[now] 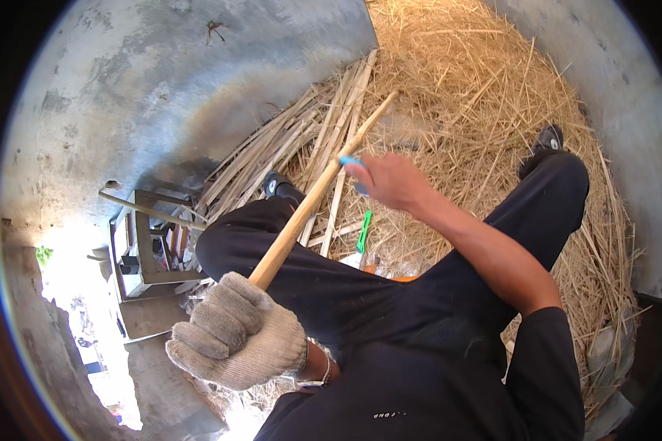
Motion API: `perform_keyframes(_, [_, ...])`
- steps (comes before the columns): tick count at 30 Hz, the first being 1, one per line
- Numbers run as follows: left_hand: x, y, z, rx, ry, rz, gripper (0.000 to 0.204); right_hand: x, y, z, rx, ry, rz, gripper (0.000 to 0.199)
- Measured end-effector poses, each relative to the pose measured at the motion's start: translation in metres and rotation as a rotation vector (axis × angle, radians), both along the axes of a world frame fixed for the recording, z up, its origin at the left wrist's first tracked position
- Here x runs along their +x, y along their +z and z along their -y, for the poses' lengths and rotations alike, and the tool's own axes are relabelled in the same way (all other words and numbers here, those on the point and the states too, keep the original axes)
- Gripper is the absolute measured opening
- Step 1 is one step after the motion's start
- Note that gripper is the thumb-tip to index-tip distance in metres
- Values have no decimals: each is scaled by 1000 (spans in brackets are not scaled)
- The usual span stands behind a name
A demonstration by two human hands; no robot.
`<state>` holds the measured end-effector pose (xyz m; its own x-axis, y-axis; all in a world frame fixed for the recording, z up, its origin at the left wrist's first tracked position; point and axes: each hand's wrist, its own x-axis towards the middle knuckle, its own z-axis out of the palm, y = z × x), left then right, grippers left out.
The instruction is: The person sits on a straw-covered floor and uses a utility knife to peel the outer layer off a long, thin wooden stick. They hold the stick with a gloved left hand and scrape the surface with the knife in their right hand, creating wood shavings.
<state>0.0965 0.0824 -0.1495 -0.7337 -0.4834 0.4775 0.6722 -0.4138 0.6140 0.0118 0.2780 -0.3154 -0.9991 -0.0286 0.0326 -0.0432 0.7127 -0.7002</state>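
A long, pale wooden stick [301, 213] slants from the lower left up to the far middle, with a slightly knobbly, narrower far end. Its near end is in the fist of my left hand [235, 331], which wears a grey-white knitted glove. My bare right hand [391, 180] is closed beside the stick's upper half. In its fingers is a blue object [351, 161] that touches the stick; the fingers cover most of it, so its kind is unclear. Between my legs lies a green utility knife [364, 231].
Straw-like shavings [478, 88] cover the floor ahead and to the right. Long wooden strips [279, 140] lie in a pile along the left wall [147, 88]. At left stands a wooden frame [151, 275] with odds and ends inside. My bent legs flank the work.
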Motion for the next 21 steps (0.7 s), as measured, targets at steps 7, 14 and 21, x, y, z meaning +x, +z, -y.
perform_keyframes(7, [-4,11,-21,30,145,39,50,-13,-21,-16,124,-122,49,53])
perform_keyframes(14, [-5,10,-17,13,160,77,50,-16,-19,-20,145,-84,98,53])
perform_keyframes(21, [1,8,-21,3,203,104,49,-7,2,-17,186,-91,-21,57])
